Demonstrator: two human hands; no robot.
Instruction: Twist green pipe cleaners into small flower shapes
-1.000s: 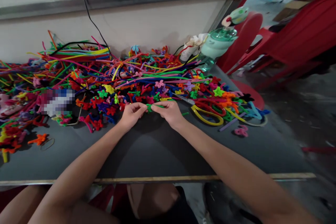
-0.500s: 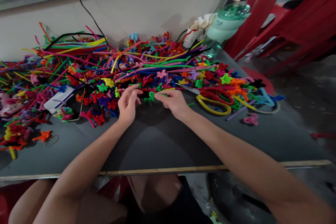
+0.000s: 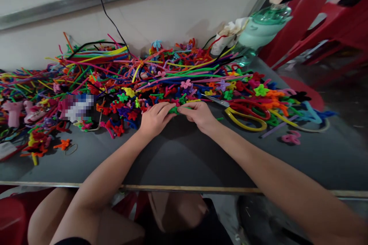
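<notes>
Between my two hands is a green pipe cleaner point(image 3: 173, 110), bent into small loops and partly covered by fingers. My left hand point(image 3: 156, 118) pinches it from the left, thumb and fingertips closed. From the other side my right hand point(image 3: 199, 116) grips it between thumb and forefinger. Just beyond lie many finished pipe-cleaner flowers, among them a pink flower point(image 3: 186, 84) and a light green flower point(image 3: 261, 90). Scissors point(image 3: 245, 119) with a yellow and a red handle rest to the right of my right hand.
Long loose pipe cleaners point(image 3: 184, 69) are heaped along the wall. A green bottle point(image 3: 260, 30) and a white cup point(image 3: 221, 44) stand at the back right, by red chairs point(image 3: 310, 23). A pink curled piece point(image 3: 291, 138) lies on the dark table point(image 3: 184, 157), near its front edge.
My left hand has moved in to the right and closed on the green pipe cleaner, which my right hand held alone before. The view has shifted slightly left.
</notes>
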